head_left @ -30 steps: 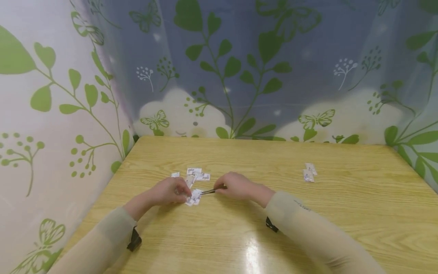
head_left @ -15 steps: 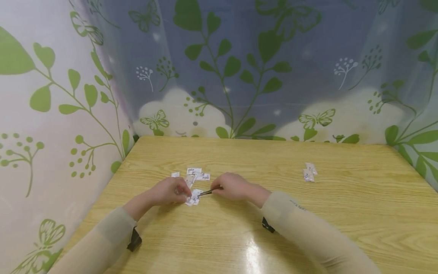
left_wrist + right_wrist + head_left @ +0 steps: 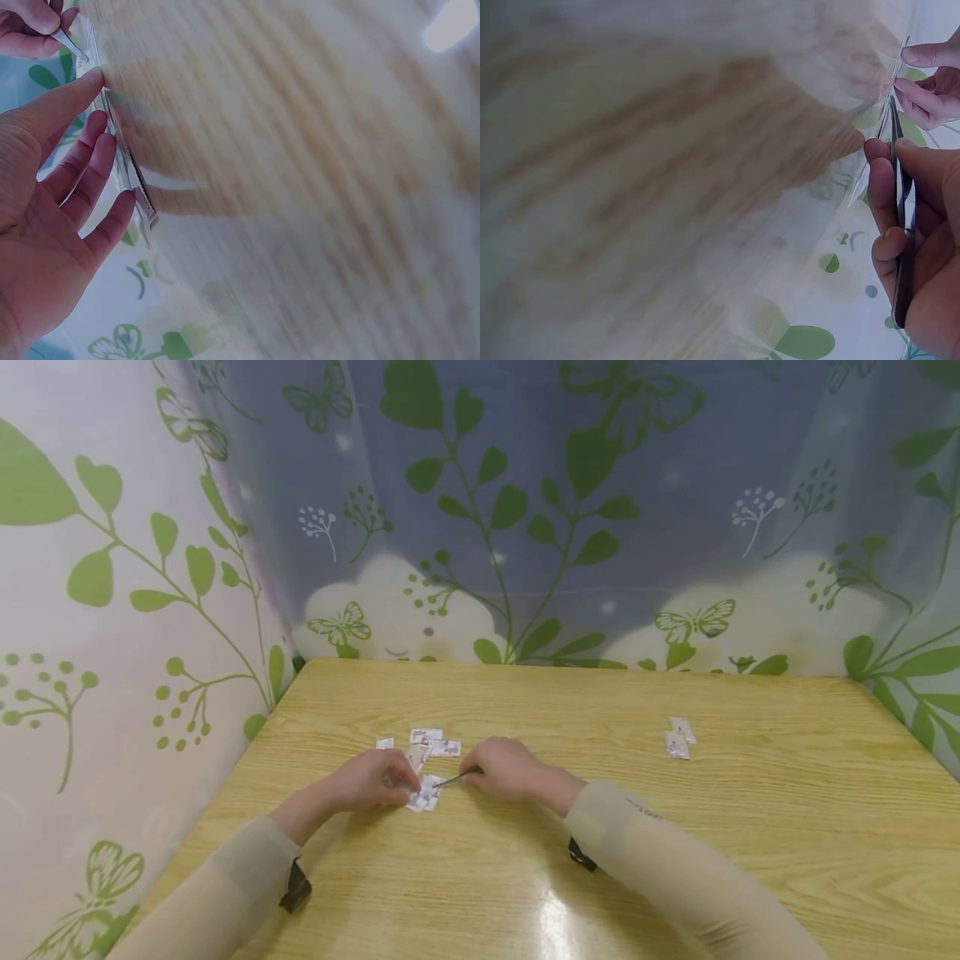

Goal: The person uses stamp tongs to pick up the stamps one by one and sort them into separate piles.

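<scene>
Pinched a packet (image 3: 424, 793) at its edge between thumb and fingertips of the left hand (image 3: 375, 781), with the fingers only a little bent. Kept the packet low, just over the worktop (image 3: 675, 860). Gripped thin tweezers (image 3: 450, 779) in the right hand (image 3: 504, 768), fingers curled round them, the tips brought to the open side of that packet. Could not tell whether the tips were already inside, or whether they carried anything. Just behind the hands, left some loose packets (image 3: 431, 745) lying near each other. Well apart, on the right side, placed two packets (image 3: 678, 737) side by side. Judged from this only a small part as done: two put aside, one in hand, several not yet touched.
</scene>
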Demonstrator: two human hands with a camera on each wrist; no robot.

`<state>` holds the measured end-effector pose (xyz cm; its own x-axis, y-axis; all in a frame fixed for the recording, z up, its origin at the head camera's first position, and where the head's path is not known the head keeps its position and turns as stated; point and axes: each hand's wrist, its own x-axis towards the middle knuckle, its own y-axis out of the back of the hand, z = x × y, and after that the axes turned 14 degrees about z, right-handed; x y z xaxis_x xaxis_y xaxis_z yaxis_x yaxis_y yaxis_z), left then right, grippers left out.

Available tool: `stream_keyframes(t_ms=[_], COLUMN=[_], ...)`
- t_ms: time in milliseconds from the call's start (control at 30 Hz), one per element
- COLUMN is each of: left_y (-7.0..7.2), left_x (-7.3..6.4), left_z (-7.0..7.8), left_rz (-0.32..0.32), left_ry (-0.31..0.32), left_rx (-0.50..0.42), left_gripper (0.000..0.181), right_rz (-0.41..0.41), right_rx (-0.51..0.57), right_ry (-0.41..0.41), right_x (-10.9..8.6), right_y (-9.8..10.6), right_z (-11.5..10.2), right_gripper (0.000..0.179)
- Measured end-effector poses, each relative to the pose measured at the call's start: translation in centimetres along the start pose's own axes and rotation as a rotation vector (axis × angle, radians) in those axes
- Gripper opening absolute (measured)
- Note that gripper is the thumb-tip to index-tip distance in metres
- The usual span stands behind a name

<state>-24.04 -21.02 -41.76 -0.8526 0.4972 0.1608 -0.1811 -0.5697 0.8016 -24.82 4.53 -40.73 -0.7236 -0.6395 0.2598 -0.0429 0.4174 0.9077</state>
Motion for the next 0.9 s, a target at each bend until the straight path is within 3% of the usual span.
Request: stream_keyframes(t_ms=[267, 467, 700, 900], left_y=[-0.2, 0.6, 1.8, 1.2], left_x=[0.2, 0.2, 0.6, 1.6], left_z=[-0.2, -0.2, 1.1, 2.9], left_rz=[0.011, 0.094, 0.184, 0.194], left_ry=[-0.018, -0.016, -0.042, -0.087], left_rx=[-0.029, -0.090, -0.074, -0.056], left_gripper=[0.011, 0.008, 0.010, 0.009], right_rz=[0.018, 0.042, 0.082, 0.081], right_rx=[0.014, 0.036, 0.091, 0.213], right_ry=[-0.012, -0.017, -0.074, -0.155], right_x=[-0.3, -0.6, -1.7, -3.2], right_y=[0.1, 0.6, 2.8, 5.3], right_z=[0.1, 0.3, 1.2, 2.7], right_gripper=[0.013, 0.014, 0.016, 0.020])
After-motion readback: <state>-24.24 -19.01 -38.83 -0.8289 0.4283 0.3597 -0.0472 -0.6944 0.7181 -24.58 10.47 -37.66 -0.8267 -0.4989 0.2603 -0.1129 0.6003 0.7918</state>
